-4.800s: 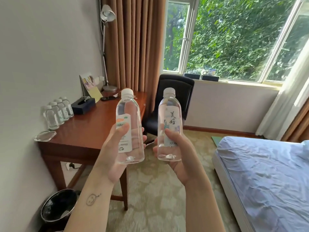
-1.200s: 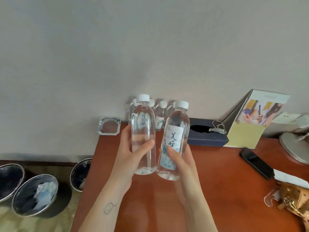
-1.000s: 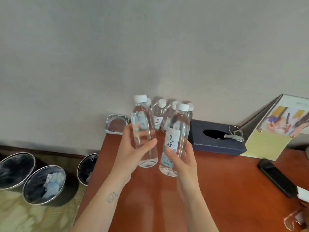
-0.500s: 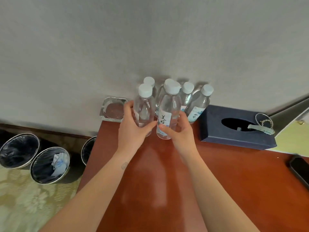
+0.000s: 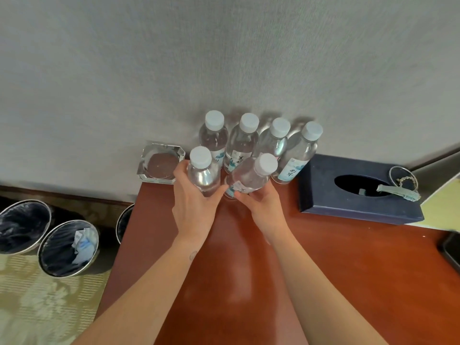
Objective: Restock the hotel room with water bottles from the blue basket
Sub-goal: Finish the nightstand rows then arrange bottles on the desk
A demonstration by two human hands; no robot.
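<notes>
Head view: hands (image 5: 193, 204) grip two bottles (image 5: 202, 174) on desk (image 5: 323, 270).

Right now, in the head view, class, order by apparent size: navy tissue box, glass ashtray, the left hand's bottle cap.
1. navy tissue box
2. glass ashtray
3. cap of the bottle in the left hand

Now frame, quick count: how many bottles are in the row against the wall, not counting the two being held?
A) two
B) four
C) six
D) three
B. The row of bottles along the wall shows four white caps. In front of it the left hand grips the left bottle and the right hand grips the right bottle.
</notes>
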